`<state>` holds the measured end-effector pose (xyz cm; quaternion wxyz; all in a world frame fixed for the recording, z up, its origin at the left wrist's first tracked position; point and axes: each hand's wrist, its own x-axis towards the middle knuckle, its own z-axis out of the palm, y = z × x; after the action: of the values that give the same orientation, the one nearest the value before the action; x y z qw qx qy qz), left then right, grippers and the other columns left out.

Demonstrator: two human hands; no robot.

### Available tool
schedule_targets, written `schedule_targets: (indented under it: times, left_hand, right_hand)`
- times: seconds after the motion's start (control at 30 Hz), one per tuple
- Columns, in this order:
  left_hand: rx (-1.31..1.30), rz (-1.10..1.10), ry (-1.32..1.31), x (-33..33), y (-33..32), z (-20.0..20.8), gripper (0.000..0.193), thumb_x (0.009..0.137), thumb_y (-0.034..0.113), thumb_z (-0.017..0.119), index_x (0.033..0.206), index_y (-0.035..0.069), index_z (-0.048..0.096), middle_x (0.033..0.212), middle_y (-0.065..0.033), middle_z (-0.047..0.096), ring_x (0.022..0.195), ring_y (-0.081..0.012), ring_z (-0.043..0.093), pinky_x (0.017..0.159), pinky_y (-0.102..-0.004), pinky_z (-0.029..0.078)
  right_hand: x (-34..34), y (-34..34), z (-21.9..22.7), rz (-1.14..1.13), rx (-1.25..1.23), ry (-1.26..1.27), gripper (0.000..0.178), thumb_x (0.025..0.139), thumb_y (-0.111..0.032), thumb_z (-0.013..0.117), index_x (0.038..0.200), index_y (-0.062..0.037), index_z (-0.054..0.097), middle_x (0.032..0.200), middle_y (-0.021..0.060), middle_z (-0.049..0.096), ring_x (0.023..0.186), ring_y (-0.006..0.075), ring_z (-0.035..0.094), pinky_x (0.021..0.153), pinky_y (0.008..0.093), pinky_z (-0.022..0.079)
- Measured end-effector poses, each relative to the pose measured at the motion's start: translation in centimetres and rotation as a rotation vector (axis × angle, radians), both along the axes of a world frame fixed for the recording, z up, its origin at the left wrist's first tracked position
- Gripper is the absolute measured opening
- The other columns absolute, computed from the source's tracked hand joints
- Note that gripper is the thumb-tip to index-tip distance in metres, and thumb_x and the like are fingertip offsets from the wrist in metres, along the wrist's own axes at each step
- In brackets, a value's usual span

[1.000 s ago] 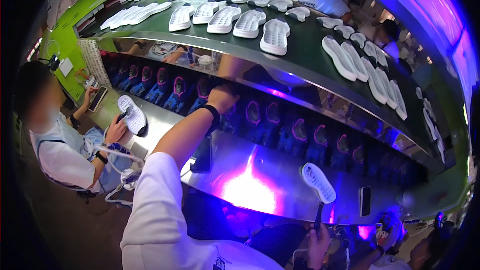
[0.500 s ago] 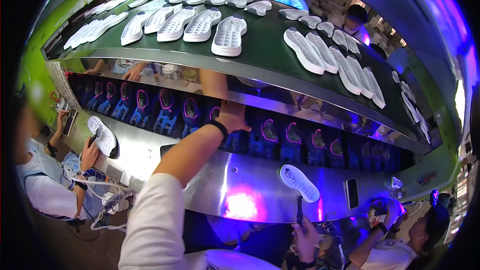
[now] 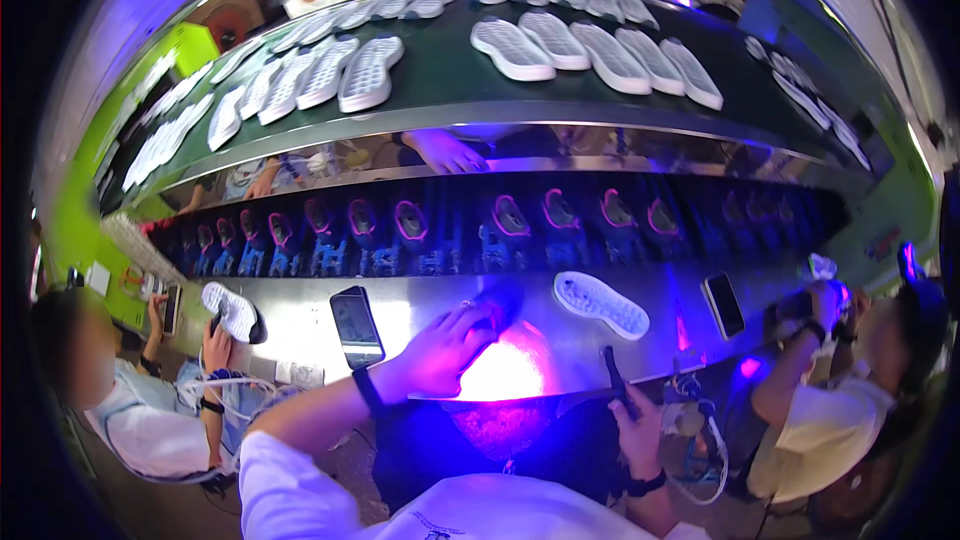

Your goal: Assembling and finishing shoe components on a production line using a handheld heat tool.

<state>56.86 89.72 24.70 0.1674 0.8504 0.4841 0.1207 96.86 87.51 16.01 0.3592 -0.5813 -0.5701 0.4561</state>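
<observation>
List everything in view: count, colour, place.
Belt: one, dark green, far side
Belt soles: many, white, in rows
Shoe uppers: many, dark, pink trim, beneath belt
Bench: one, silver, near side
Other soles: two, white, bench left and right
Phones: three, dark, two on bench, one farther left
Co-workers: at least five, mostly pale tops, left, right, ahead
Cables: several, white, both sides
Blurred item: one, dark, over bench
Slim tool: one, dark, near edge
Left grip: one, violet-lit, on blurred item
Right grip: one, violet-lit, on slim tool
</observation>
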Motion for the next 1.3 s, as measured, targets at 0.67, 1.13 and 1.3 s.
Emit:
schedule_targets:
  times: [0.67,1.13,1.3]
  left_hand:
    - [0.341,0.521,-0.331,7.8,-10.3,-0.2,0.072,0.074,0.035,0.088,0.127,-0.004,0.058,0.117,-0.0216,0.061,0.111,-0.0404,0.063,0.098,-0.0505,0.053]
    - [0.182,0.294,-0.146,7.3,-16.6,-4.4,0.05,0.091,0.012,0.057,0.136,-0.007,0.052,0.141,-0.0258,0.056,0.137,-0.0405,0.051,0.118,-0.0622,0.033]
    - [0.188,0.266,-0.137,7.0,-16.5,-4.4,0.048,0.09,0.011,0.056,0.134,-0.007,0.054,0.143,-0.0244,0.055,0.139,-0.0396,0.049,0.118,-0.061,0.032]
  right_hand:
    - [-4.9,0.1,6.0,0.154,-0.205,0.056,0.025,0.092,-0.008,0.074,0.115,0.0013,0.075,0.083,0.0012,0.071,0.071,0.0071,0.062,0.067,0.0232,0.048]
    - [-8.8,-1.1,1.9,0.437,-0.266,-0.056,0.028,0.091,-0.015,0.077,0.114,0.0025,0.074,0.087,0.0056,0.074,0.077,0.0093,0.064,0.07,0.0257,0.05]
    - [-7.1,-2.1,3.2,0.563,-0.227,-0.046,0.031,0.093,-0.016,0.075,0.12,-0.0012,0.074,0.08,-0.0038,0.064,0.072,0.0058,0.055,0.064,0.0245,0.045]
